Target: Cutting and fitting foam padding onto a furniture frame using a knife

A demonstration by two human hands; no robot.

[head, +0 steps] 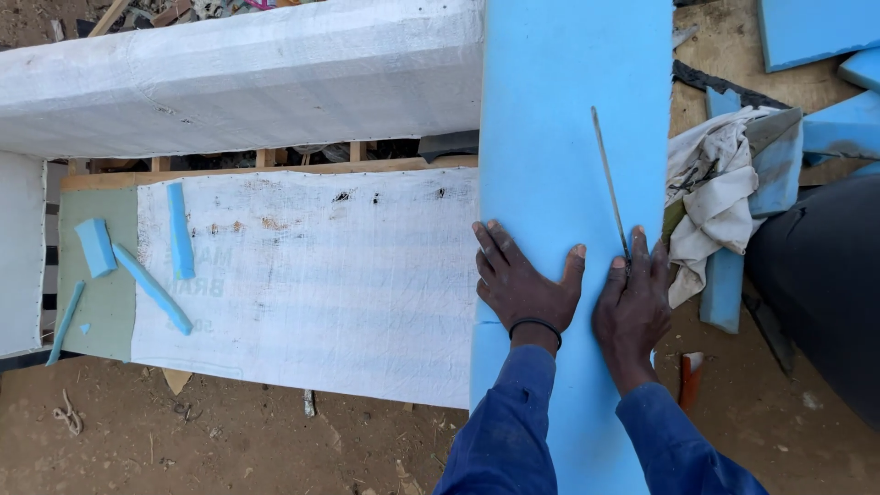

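Note:
A long blue foam slab (568,110) lies lengthwise away from me, over the right end of a sofa frame. My left hand (524,284) presses flat on the foam, fingers spread, a dark band at the wrist. My right hand (634,298) grips the handle end of a long thin blade (607,179) that stands in the foam and runs away from me near the slab's right edge. Both sleeves are dark blue.
A sofa seat covered with white woven sheet (302,275) and a white padded backrest (238,78) lie to the left. Blue foam offcuts (179,229) rest on the seat's left end. Crumpled cloth (715,192) and more foam pieces (807,27) sit right. Dirt ground below.

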